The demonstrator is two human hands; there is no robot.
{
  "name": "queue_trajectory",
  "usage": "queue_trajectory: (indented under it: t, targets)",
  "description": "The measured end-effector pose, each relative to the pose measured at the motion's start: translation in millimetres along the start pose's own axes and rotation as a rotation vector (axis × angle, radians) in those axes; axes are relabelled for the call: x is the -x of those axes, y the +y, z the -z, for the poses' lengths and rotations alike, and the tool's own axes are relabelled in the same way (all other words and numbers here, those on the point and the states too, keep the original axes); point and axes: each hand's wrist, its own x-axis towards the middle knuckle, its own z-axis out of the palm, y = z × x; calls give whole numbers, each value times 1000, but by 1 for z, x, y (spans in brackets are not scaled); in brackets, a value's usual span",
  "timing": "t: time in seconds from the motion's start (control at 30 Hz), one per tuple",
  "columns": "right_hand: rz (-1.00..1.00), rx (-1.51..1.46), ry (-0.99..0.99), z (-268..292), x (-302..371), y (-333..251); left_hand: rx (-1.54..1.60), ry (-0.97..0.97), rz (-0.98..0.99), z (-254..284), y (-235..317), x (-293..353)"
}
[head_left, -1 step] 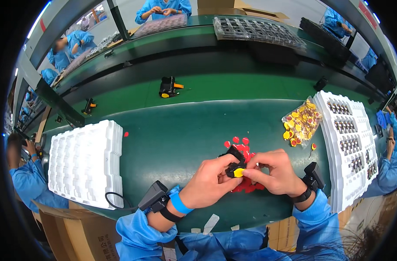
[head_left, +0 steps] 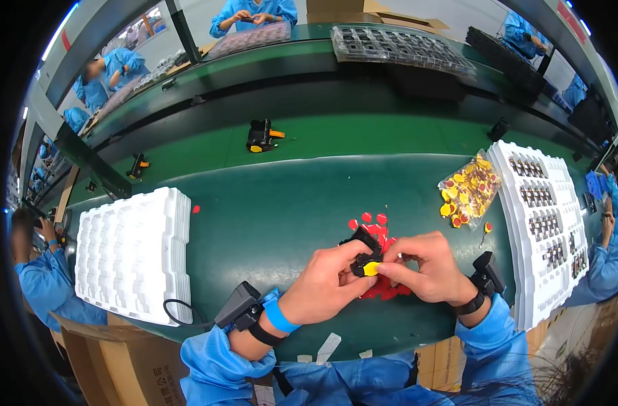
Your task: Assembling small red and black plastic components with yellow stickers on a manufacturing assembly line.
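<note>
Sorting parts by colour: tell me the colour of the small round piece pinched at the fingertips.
Yellow: the round piece sits against a black part, clearest in the head view.

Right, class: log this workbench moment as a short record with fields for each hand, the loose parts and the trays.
left hand: grips a small black part from the left
right hand: pinches a yellow disc against the black part
loose parts: red discs scattered on the green belt beside the hands
bag: clear bag of yellow and red discs, to the right
left tray: stack of empty white trays
right tray: white tray of dark parts
</note>
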Motion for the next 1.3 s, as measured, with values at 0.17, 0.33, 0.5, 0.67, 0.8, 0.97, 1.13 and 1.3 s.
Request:
queue_trajectory:
  t: [0.17, 0.33, 0.5, 0.67, 0.8, 0.97, 1.13, 1.3]
  targets:
    - [36, 24, 17, -2, 1, 0, -91, -25, -30, 0, 8, 2]
    - [151, 67, 22, -5, 4, 4, -118, -52, -55, 2, 12, 6]
    - [158, -151, 151, -8, -8, -1, -5, -109, -136, 8, 21, 11]
    - [197, -136, 32, -8, -1, 14, 207, -67, -56, -3, 18, 13]
    - [233, -39, 187, -9, 2, 15, 138, -20, -101, -7, 19, 8]
    - [198, 4, 232, -8, 1, 12, 348, -43, -20, -8, 19, 6]
    - [243, 65, 210, -6, 2, 6, 408, -70, -3, -8, 15, 6]
    - [270, 106, 260, -8, 4, 8, 422, -16, -15, -18, 13, 7]
